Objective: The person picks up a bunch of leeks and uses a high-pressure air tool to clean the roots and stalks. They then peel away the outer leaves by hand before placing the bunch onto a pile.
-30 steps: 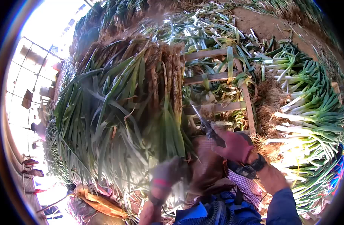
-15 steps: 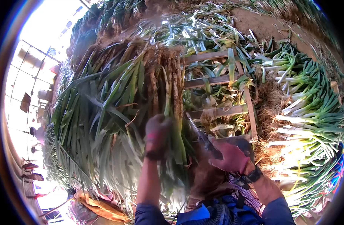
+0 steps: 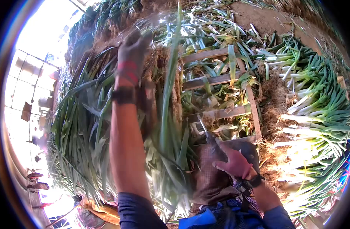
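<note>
My left hand (image 3: 133,51), in a dark glove with a red band, is over the root end of the heaped leeks (image 3: 94,103). Motion blur smears its fingers, so its grip cannot be made out. Just right of it a long green leek (image 3: 170,80) stretches up the view, blurred. Low and right of centre, my right hand (image 3: 236,162) wears a reddish glove and is wrapped round the dark handle of a knife (image 3: 210,138). The knife's narrow blade points up and left, over the near end of a wooden pallet (image 3: 226,112).
Trimmed leeks (image 3: 316,103) lie in a long row on the right, roots facing the pallet. Loose leaves (image 3: 205,28) cover the ground beyond, beside bare soil (image 3: 259,17). An orange cloth or sack (image 3: 102,212) is at the lower left.
My left hand has moved up and left, from the middle of the leeks to their root end. A long leek now stretches upward beside it. My right hand has barely moved with the knife.
</note>
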Available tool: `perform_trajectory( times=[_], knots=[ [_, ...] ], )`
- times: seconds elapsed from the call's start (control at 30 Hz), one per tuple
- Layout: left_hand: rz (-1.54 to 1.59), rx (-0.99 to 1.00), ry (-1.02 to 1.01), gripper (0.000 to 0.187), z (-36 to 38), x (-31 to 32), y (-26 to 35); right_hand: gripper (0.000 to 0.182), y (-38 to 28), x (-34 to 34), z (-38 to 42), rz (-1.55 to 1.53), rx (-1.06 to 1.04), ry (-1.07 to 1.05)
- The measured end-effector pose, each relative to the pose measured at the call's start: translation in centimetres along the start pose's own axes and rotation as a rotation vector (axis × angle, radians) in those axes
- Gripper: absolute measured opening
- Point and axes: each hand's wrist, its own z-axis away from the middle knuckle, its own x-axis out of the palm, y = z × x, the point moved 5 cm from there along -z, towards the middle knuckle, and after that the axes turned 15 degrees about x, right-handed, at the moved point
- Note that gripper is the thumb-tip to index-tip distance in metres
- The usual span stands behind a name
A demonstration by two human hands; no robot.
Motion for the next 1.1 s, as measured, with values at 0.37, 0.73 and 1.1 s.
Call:
perform_trajectory(
  times=[0.37, 0.73, 1.1],
  knots=[
    [-0.782, -0.09, -0.304, 0.023, 31.8, 0.6, -5.5, 0.085, -1.6, -0.2, 0.9, 0.106, -0.119, -0.001],
    [-1.011, -0.147, -0.26, 0.036, 23.9, -1.9, -11.1, 0.086, -3.3, 1.0, 2.0, 0.208, -0.054, -0.038],
    [-0.749, -0.493, -0.399, 0.053, 29.0, -0.9, -8.4, 0.087, -3.0, 2.4, 1.2, 0.28, -0.071, -0.106]
  ],
)
